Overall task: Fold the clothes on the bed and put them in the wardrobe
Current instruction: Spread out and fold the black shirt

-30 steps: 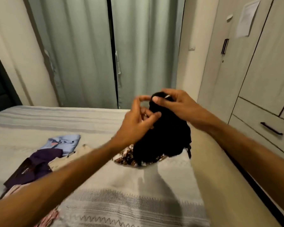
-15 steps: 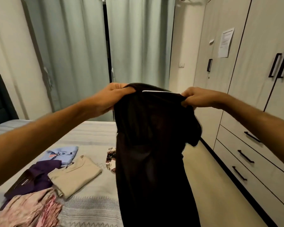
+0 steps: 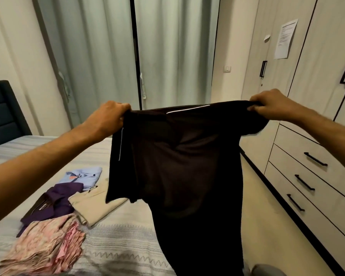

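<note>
Black shirt (image 3: pixel 179 166) hangs unfolded in the air over the bed (image 3: pixel 118 246) edge, left hand (image 3: pixel 108 116) and right hand (image 3: pixel 271 105) each with fingers curled, gripping a top corner. Four folded clothes (image 3: pixel 68 204) lie on the bed; wardrobe (image 3: pixel 317 96) closed, nothing stored yet.

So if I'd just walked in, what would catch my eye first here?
Most likely the big dark shirt, held up in mid-air in the centre by its top corners, the left hand gripping one and the right hand the other. Next, the folded clothes on the bed at lower left: light blue shirt, purple shirt, beige garment and pink floral pile. The wardrobe with drawers fills the right.
</note>
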{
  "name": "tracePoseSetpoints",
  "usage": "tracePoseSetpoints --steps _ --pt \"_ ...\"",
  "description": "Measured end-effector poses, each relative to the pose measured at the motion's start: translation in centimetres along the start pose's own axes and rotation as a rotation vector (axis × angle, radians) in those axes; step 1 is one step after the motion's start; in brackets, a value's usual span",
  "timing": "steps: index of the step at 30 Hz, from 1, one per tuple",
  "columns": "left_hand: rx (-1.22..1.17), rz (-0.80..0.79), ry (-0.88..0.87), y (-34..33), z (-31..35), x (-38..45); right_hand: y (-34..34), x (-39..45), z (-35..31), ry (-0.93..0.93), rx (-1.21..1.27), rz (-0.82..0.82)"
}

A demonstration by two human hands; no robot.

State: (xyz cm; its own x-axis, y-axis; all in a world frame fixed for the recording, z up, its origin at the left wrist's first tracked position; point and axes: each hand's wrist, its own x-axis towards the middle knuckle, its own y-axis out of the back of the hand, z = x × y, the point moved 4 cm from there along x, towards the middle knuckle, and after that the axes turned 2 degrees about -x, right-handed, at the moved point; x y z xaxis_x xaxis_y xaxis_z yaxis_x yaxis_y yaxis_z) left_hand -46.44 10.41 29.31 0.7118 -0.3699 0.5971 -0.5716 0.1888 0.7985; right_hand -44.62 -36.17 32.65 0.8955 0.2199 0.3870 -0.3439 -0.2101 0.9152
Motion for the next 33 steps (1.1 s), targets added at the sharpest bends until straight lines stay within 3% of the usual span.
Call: tracePoseSetpoints --steps 4,8,10,12,13,15,18,21,24,26,30,33 --pt "-0.079 -0.012 0.287 -1.1 -3.6 -0.9 -0.2 -0.4 0.3 -0.02 0.094 -0.047" --pt "-0.766 -0.077 0.59 -0.8 -3.6 -2.0 -0.8 -0.5 0.6 -0.082 0.025 -0.208" --pt "-0.943 -0.123 0.582 -0.2 -1.2 -1.8 -1.6 -0.5 0.1 -0.128 -0.133 -0.329" --pt "-0.895 -0.085 0.532 0.6 1.3 -1.0 -3.0 -1.1 -1.8 -0.135 -0.25 -0.451" --pt "-0.872 -0.067 0.498 0.9 2.5 -0.6 -4.0 -1.6 -3.6 -0.1 -0.19 -0.499" --pt "-0.893 -0.078 0.408 1.3 5.4 0.6 -6.3 -3.1 -9.0 0.034 0.195 -0.525" --pt "-0.822 -0.144 0.287 1.5 8.7 1.5 -10.6 -4.8 -17.5 0.236 0.623 -0.425" --pt "-0.667 -0.144 0.196 2.1 9.7 1.6 -14.8 -4.5 -21.7 0.265 0.742 -0.324" --pt "-0.563 -0.103 0.198 3.7 7.2 1.1 -16.8 -3.5 -21.8 0.212 0.863 -0.304" --pt "-0.594 -0.234 0.186 4.9 5.1 0.4 -17.2 -2.7 -19.3 0.148 0.782 -0.27" --pt "-0.592 -0.714 0.19 4.5 0.8 -2.8 -16.3 -1.1 -15.0 -0.013 0.837 -0.276" --pt "-0.605 -0.814 0.18 2.4 -0.8 -4.6 -12.3 -1.0 -13.6 -0.141 0.998 -0.301"
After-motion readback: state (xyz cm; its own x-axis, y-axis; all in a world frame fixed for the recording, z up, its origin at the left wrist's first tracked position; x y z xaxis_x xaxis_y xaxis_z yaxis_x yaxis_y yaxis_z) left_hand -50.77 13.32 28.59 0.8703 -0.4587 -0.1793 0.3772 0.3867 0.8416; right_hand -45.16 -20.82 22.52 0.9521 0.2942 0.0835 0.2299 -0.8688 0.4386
